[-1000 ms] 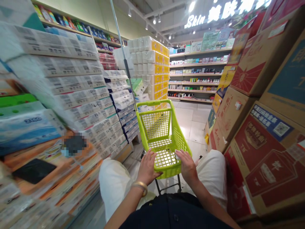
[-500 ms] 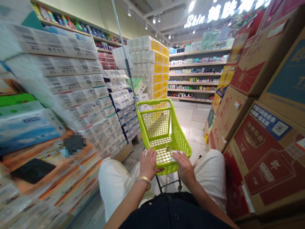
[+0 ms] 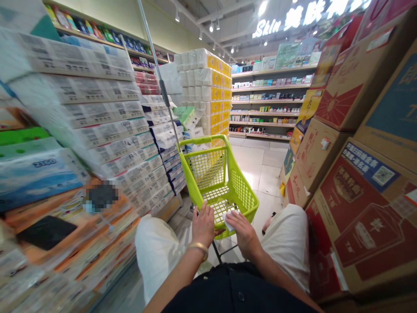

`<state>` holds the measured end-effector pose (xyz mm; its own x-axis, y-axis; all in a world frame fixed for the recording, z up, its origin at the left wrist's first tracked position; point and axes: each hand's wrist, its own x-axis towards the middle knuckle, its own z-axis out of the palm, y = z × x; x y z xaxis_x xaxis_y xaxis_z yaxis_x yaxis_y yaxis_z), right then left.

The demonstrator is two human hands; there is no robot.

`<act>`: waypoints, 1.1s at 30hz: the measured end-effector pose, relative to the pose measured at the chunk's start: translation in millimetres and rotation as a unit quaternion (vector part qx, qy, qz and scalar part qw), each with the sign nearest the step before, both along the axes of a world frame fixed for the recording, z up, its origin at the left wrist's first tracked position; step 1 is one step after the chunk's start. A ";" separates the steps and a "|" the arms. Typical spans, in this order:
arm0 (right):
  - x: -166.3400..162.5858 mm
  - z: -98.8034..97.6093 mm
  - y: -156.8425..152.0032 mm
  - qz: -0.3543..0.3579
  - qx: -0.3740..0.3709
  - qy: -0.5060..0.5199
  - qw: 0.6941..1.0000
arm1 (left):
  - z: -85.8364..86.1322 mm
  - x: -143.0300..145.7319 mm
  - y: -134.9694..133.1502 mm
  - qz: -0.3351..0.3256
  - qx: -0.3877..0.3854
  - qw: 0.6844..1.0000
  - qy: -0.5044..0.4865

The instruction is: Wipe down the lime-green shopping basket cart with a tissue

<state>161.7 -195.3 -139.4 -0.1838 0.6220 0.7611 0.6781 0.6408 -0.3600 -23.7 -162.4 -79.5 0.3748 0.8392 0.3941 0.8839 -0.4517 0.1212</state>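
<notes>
A small lime-green shopping cart [image 3: 245, 195] with a lattice basket stands between my knees, turned slightly to the left. My left hand [image 3: 204, 224], with a gold bangle at the wrist, grips the near left part of the basket rim, fingers on top and thumb lower down. In my right hand [image 3: 244, 231] is a crumpled white wipe or tissue [image 3: 229, 221], pressed against the near rim under the fingers. From the far left corner of the cart a thin metal pole [image 3: 151, 45] with a dark grey sleeve rises up and leans left.
Stacked packs of paper goods [image 3: 107, 126] line the left, where a black phone-like slab [image 3: 47, 230] lies on orange packs. Cardboard cartons [image 3: 365, 208] rise close on the right. Ahead are yellow-and-white tissue rolls [image 3: 208, 93], tiled floor [image 3: 257, 167] and stocked shelves [image 3: 270, 89].
The cart's basket and pole have swung to the left. My right hand has slid left along the near rim with the white wipe, while my left hand keeps its place.
</notes>
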 end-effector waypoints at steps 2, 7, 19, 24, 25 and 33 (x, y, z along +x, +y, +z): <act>16.9 -0.4 4.1 -0.052 0.007 0.034 0.998 | -0.9 -4.7 -1.6 -0.001 -0.001 1.000 -0.022; 38.8 -0.6 12.4 -0.160 0.016 0.091 0.983 | -7.8 -10.4 -3.2 -0.012 -0.010 0.998 -0.064; 27.6 -4.4 11.5 -0.115 -0.010 0.093 0.989 | -17.0 -21.1 -11.3 -0.037 -0.006 0.991 -0.127; 19.5 -4.4 9.2 -0.114 -0.018 0.114 0.987 | -16.3 -16.0 -14.0 -0.023 0.005 0.990 -0.142; 7.8 -2.4 5.7 -0.063 -0.025 0.093 0.993 | -16.4 -15.5 -14.1 -0.022 0.008 0.989 -0.144; 0.4 6.7 6.4 -0.030 -0.021 0.071 0.997 | -17.6 -16.4 -14.9 -0.006 0.010 0.988 -0.153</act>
